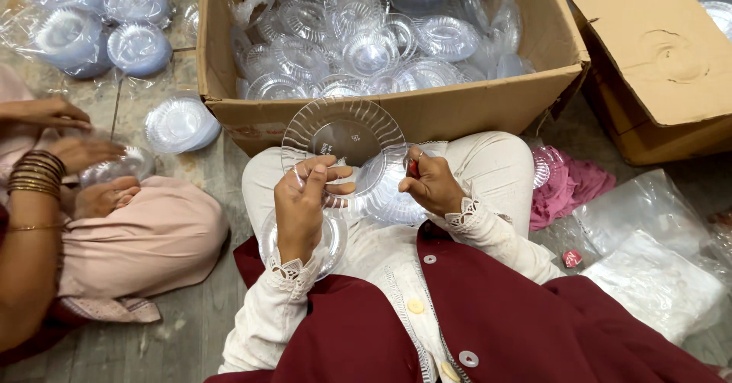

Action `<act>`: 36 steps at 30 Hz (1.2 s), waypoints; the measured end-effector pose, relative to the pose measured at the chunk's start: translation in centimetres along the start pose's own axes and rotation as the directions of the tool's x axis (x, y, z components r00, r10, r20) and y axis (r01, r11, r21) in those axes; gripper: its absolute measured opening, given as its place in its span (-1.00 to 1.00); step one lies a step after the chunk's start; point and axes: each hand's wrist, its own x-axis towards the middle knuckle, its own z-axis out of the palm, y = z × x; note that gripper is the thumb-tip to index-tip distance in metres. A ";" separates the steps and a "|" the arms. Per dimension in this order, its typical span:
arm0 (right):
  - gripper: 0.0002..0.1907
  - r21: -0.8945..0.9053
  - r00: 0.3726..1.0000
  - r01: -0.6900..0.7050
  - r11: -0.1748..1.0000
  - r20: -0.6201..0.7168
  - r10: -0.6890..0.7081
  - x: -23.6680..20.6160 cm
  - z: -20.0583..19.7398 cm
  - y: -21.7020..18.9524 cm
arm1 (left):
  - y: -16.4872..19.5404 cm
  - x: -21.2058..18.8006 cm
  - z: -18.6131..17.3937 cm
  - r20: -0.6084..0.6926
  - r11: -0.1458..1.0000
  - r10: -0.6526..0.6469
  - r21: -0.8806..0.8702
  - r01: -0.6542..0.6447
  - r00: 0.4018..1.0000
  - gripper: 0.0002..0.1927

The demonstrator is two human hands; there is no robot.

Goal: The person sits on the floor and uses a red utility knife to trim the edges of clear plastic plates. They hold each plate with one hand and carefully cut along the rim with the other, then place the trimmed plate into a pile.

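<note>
My left hand (305, 198) pinches the lower edge of a clear ribbed plastic plate (341, 129), held upright in front of the box. My right hand (429, 182) grips a second clear plate (383, 187) that overlaps the first, with a small red thing between its fingers. More clear plates (332, 240) rest in my lap under the left wrist. I sit cross-legged in white trousers and a maroon top with lace cuffs.
A large open cardboard box (427, 112) full of clear plates stands just ahead. Its flap (656, 40) lies to the right. Bagged plate stacks (137, 44) sit far left. Another person's hands (84, 154) work on a plate at left. Plastic bags (656, 276) and pink cloth (568, 189) lie right.
</note>
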 end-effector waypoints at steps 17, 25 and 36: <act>-0.07 -0.135 0.999 0.011 0.991 -0.051 -0.019 -0.1 0.0 -0.7 | -2.0 1.1 3.6 -0.137 0.986 0.094 -0.124 -0.111 0.986 -0.71; -0.06 -0.162 0.986 -0.091 0.983 -0.152 0.066 0.3 -0.2 -1.2 | -2.3 2.0 5.4 -0.147 0.980 0.129 -0.134 -0.149 0.981 -0.70; -0.21 -0.151 0.994 -0.084 0.985 -0.086 0.072 0.0 -0.7 0.7 | -3.1 2.2 5.4 -0.160 0.984 0.115 -0.120 -0.135 0.980 -0.70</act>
